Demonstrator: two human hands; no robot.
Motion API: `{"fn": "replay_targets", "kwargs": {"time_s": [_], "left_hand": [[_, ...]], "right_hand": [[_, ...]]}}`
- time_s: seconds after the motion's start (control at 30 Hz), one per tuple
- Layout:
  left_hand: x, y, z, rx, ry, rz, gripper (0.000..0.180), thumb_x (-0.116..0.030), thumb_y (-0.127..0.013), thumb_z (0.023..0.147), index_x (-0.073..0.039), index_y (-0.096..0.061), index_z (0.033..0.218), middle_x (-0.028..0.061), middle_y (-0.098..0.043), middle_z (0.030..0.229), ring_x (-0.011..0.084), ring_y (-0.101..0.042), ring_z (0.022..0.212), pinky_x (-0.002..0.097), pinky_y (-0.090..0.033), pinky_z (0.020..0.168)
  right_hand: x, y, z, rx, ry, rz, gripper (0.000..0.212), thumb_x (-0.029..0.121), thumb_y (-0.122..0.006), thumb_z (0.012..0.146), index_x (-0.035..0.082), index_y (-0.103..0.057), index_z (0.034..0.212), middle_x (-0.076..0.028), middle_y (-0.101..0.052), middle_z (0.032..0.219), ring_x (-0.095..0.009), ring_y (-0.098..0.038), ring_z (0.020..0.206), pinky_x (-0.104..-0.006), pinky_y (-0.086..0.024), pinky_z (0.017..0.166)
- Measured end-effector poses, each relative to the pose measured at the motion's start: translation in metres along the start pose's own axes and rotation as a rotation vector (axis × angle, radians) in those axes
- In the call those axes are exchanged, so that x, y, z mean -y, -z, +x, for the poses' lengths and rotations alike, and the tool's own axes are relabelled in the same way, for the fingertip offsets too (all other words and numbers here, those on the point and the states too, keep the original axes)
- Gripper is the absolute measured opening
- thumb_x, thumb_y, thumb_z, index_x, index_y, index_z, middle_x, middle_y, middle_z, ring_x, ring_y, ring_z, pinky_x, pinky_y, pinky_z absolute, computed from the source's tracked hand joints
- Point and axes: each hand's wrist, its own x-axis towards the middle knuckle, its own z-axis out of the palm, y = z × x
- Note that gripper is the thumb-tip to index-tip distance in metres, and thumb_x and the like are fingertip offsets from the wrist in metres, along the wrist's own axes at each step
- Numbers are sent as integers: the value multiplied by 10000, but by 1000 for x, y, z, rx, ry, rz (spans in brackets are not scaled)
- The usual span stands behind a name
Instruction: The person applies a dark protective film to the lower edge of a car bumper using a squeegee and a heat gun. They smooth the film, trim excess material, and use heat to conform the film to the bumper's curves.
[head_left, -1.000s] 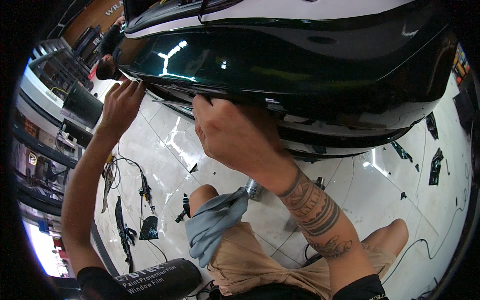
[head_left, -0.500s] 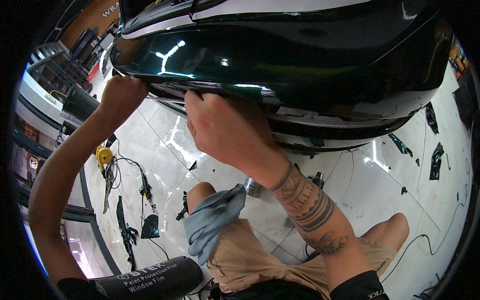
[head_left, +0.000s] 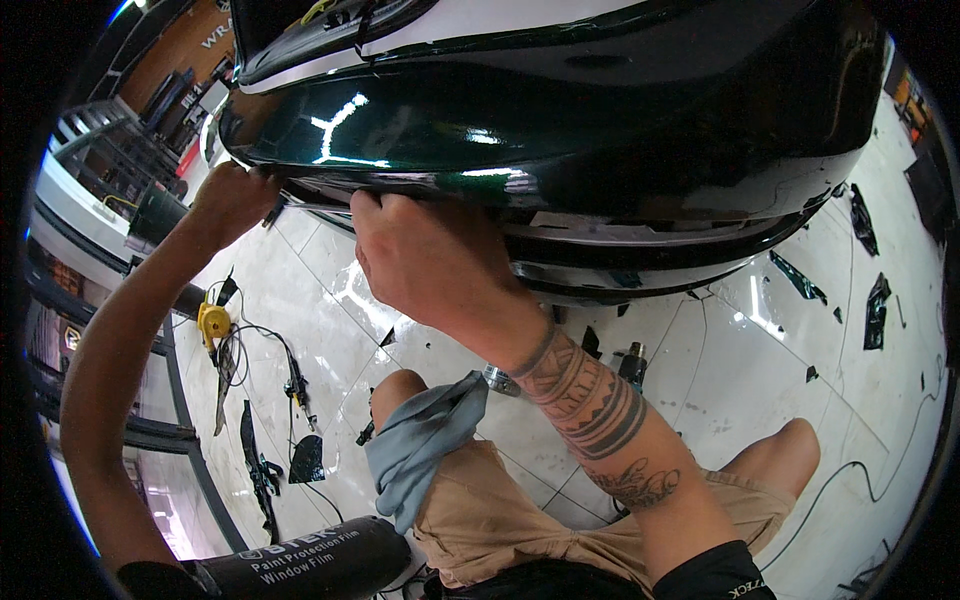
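Note:
A glossy dark green film (head_left: 410, 135) covers the car bumper (head_left: 640, 262) in front of me. At its lower left edge my left hand (head_left: 235, 200) is closed, fingers pinched on the film edge, with a small dark piece just below the fingertips. My right hand (head_left: 430, 265), a little to the right, is closed against the same lower edge, knuckles up. Its fingertips are tucked out of sight beneath the film. Right of that hand, a gap with torn-looking pale and dark strips runs along the bumper. A grey cloth (head_left: 430, 440) drapes over my left knee.
Dark film scraps (head_left: 876, 312) lie on the white tiled floor. A yellow power tool (head_left: 213, 322) and cords are at left. A metal cylinder (head_left: 500, 380) and a dark tool with a metal nozzle (head_left: 636, 362) stand below the bumper. A black roll (head_left: 310, 560) is near me.
The view has shifted slightly, and the bumper sits further left in it. Both hands remain closed at the lower edge, each a little further left and lower in the picture.

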Motion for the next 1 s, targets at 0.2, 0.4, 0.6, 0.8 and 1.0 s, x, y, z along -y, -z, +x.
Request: {"fn": "replay_targets", "kwargs": {"time_s": [0.2,0.4,0.6,0.8,1.0], "left_hand": [[5,-21,-5,-189,-68,-34,280,-69,-639,813,-45,-613,1090,87,-683,760,173,-680,653,286,-544,569],[-35,-32,-29,-460,550,-998,121,-78,-582,924,-7,-561,1020,90,-680,782,194,-678,629,292,-517,542],[-61,-36,-14,-459,1051,-2094,210,-201,-583,964,-10,-588,1053,104,-665,998,155,-668,891,276,-546,744],[-67,-48,-5,-776,978,-2354,156,-132,-605,944,-7,-589,1036,93,-659,921,146,-650,817,254,-546,752],[-67,-47,0,-762,1115,-2298,130,-100,-598,930,14,-599,992,93,-646,877,133,-618,725,233,-534,679]], "right_hand": [[-2,-1,-1,10,2,-17,112,117,-589,904,14,-599,861,-93,-608,635,-145,-620,518,-214,-466,433],[-1,-1,2,-32,38,-43,141,151,-581,916,23,-597,856,-92,-606,635,-143,-617,513,-213,-475,436],[-1,1,2,10,30,-122,145,166,-576,915,33,-597,863,-91,-607,640,-140,-615,508,-235,-502,454],[-2,1,4,-43,41,-71,171,191,-577,911,34,-640,888,-81,-634,642,-138,-632,499,-228,-498,432],[-1,5,1,-59,53,-51,171,179,-584,917,15,-630,901,-81,-616,660,-141,-622,520,-227,-482,434]]}}
